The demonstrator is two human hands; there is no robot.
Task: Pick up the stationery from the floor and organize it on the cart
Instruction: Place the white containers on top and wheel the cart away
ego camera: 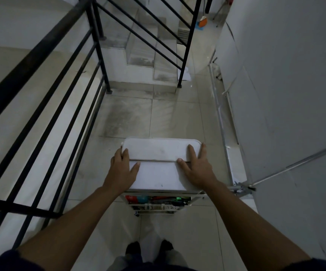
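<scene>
A narrow white cart [159,173] stands on the tiled floor straight in front of me, its flat top seen from above. My left hand [122,167] grips the cart top's left edge, fingers curled over the side and thumb lying on top. Over at the right side, my right hand [196,165] rests flat on the top, fingers spread toward the far corner. On a lower shelf of the cart, colourful stationery [156,200] shows below the top's near edge: red, teal, green and dark items. No stationery is visible on the floor.
A black metal railing [46,118] runs close along the left. Tiled stairs [138,55] rise ahead behind a second railing. A white wall [285,94] and leaning metal poles [220,118] bound the right. A broom [203,21] stands far back. My feet [150,249] are just behind the cart.
</scene>
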